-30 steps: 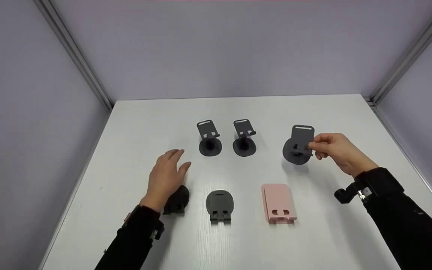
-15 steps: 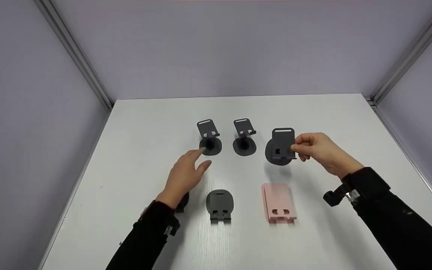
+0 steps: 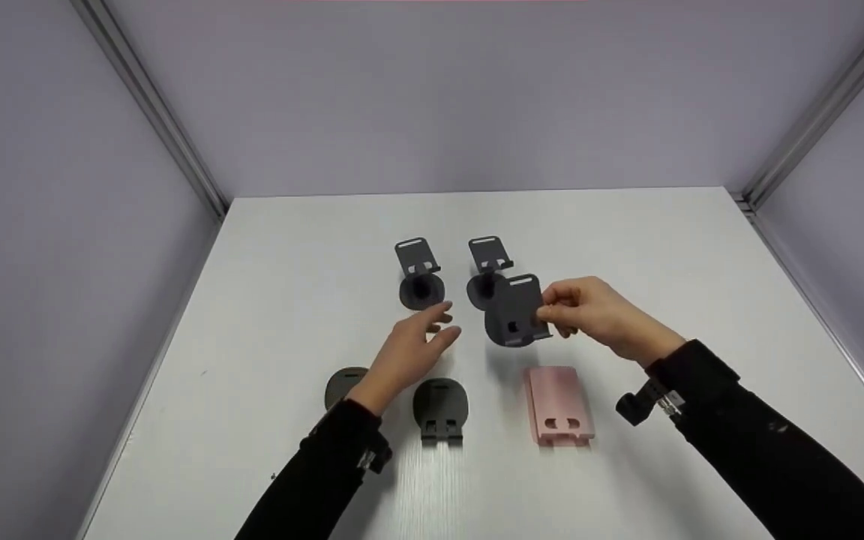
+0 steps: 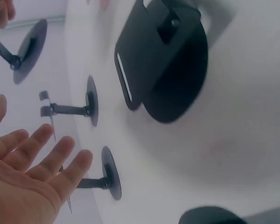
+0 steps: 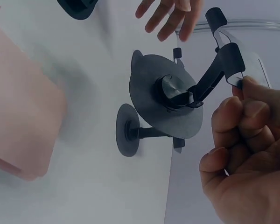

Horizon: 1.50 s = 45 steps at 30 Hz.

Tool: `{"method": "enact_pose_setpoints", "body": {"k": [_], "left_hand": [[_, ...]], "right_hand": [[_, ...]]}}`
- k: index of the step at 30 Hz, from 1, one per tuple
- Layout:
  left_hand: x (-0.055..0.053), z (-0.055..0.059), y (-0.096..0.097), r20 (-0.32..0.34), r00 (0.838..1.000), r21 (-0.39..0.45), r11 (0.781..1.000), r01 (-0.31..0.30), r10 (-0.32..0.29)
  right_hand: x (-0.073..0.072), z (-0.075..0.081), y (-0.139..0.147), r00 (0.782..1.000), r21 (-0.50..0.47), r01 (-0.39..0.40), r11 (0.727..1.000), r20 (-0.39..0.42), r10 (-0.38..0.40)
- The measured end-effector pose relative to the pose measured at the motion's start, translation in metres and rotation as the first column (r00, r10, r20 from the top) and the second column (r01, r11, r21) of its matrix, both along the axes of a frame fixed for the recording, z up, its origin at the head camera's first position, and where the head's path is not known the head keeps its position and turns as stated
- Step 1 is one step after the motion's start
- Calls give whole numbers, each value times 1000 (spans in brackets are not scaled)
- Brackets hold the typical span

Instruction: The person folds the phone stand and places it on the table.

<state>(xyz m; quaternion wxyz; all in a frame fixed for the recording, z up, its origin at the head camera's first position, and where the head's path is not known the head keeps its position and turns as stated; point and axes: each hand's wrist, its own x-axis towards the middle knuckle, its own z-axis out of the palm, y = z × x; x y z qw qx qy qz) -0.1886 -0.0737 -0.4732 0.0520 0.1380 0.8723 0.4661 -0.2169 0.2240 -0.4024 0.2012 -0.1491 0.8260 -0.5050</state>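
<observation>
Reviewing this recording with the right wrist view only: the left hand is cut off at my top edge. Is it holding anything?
Observer: No; the left wrist camera shows the left hand with its palm bare.
Operator: Here the held stand overlaps a standing stand. Touching?
Observer: No; the left wrist view shows a gap between them.
Operator: One folded dark stand shows at my top edge. Any others?
Observer: Yes, the head view shows a second folded dark stand, partly hidden.
</observation>
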Motion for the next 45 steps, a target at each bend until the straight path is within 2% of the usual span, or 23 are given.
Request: {"method": "enact_pose_setpoints", "body": {"k": [5, 10, 13, 19, 23, 27, 30, 36, 40, 45], "left_hand": [[1, -2, 9, 73, 996, 78, 996, 53, -58], [1, -2, 15, 143, 987, 138, 989, 54, -73], [1, -3, 17, 160, 985, 149, 988, 44, -68], [1, -6, 18, 141, 987, 162, 986, 47, -70], [1, -6, 19, 177, 982, 222, 975, 27, -67], [1, -7, 20, 229, 972, 302, 953, -13, -60], [2, -8, 21, 246, 968, 325, 945, -39, -45], [3, -7, 17, 225, 974, 337, 938, -79, 2], [3, -6, 14, 163, 986, 317, 944, -90, 40], [3, -4, 11, 60, 993, 238, 964, -114, 103]], "right_hand": [[5, 1, -13, 999, 0, -49, 999, -7, 49], [9, 2, -22, 995, 23, -99, 995, -17, 99], [11, 2, -25, 992, 42, -124, 991, -20, 125], [14, 1, -28, 987, 60, -160, 985, -23, 161], [14, 0, -29, 981, 79, -183, 980, -44, 187], [15, -1, -31, 977, 111, -190, 975, -80, 200], [16, -1, -33, 975, 132, -185, 974, -97, 198], [19, -3, -40, 972, 160, -173, 972, -132, 195], [21, -5, -44, 970, 177, -161, 971, -153, 189], [21, -7, -47, 967, 188, -153, 970, -172, 186]]}}
